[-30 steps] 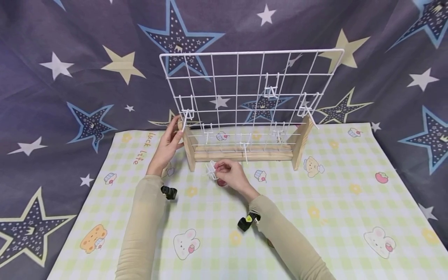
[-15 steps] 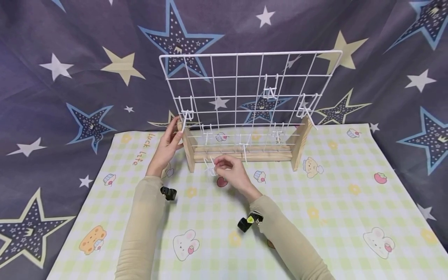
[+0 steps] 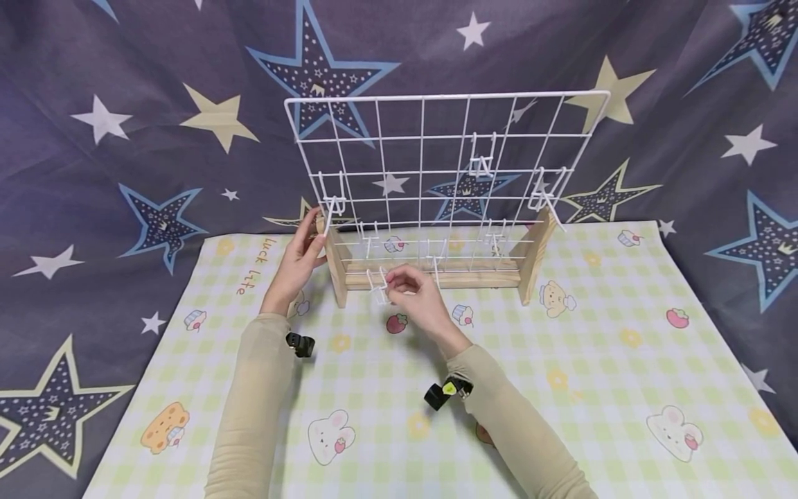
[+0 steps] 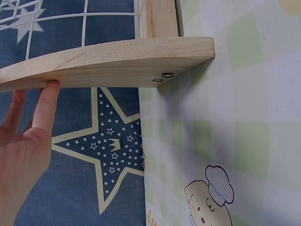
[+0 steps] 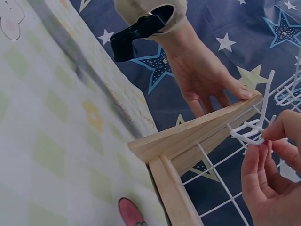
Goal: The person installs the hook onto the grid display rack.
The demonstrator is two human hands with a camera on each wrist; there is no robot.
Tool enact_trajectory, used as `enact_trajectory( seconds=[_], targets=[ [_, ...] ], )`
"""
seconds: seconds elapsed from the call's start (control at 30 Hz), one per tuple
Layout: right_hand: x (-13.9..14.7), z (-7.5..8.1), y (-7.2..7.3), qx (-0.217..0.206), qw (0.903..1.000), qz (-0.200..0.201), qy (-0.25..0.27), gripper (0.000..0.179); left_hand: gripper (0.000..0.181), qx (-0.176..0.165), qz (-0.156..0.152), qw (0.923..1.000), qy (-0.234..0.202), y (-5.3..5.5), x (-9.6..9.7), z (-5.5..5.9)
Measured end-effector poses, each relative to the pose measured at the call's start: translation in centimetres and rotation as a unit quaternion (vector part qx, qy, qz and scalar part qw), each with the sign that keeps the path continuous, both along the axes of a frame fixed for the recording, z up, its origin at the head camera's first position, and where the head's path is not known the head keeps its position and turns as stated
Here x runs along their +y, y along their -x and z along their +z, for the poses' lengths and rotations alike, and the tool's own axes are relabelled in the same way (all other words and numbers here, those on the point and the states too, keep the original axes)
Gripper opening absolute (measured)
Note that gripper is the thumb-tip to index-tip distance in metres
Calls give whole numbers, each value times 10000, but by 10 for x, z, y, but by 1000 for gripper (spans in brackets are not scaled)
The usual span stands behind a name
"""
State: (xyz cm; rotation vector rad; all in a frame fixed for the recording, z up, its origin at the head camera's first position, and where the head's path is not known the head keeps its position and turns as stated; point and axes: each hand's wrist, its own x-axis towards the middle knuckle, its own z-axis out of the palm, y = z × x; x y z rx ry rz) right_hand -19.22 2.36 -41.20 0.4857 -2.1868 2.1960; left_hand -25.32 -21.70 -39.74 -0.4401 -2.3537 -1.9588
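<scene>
A white wire grid rack [image 3: 422, 170] stands upright on wooden side supports. My left hand [image 3: 296, 260] holds its left wooden side piece [image 4: 108, 66] near the upper end, thumb against the outer face; in the right wrist view some of its fingers are hidden behind the wood. My right hand [image 3: 414, 298] pinches a white wire hook [image 5: 249, 132] between thumb and fingers, in front of the grid's lower left. Several similar white hooks hang on the grid, among them an upper left hook [image 3: 332, 201], an upper right hook [image 3: 545, 194] and a lower middle hook [image 3: 436, 263].
The rack rests on a green-and-white checked tablecloth [image 3: 580, 416] with printed cartoon animals. A dark curtain [image 3: 156, 62] with stars hangs close behind it. The rack's wooden base bar [image 3: 474, 278] runs between the two side pieces.
My right hand has risen slightly toward the grid and tilted the hook so its two prongs point up. My left hand stays in place on the rack's side.
</scene>
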Motion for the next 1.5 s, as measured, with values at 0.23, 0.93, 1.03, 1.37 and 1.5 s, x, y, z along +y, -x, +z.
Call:
enact_trajectory(
  seconds=[0.23, 0.93, 1.03, 1.37, 1.5],
  targets=[
    [2, -12, 13, -7, 9994, -229, 257, 24, 54, -46, -39, 9999, -118, -1, 0, 1],
    [20, 26, 33, 540, 9956, -514, 559, 20, 54, -105, 4, 9999, -127, -1, 0, 2],
    [23, 34, 37, 755, 9945, -561, 449, 20, 54, -99, -16, 9998, -144, 0, 0, 1],
    [27, 87, 34, 1333, 9883, -570, 465, 18, 54, -108, -8, 9999, -116, -1, 0, 1],
    [27, 99, 32, 1452, 9862, -650, 454, 17, 54, -110, -20, 9999, -114, -1, 0, 1]
  ],
)
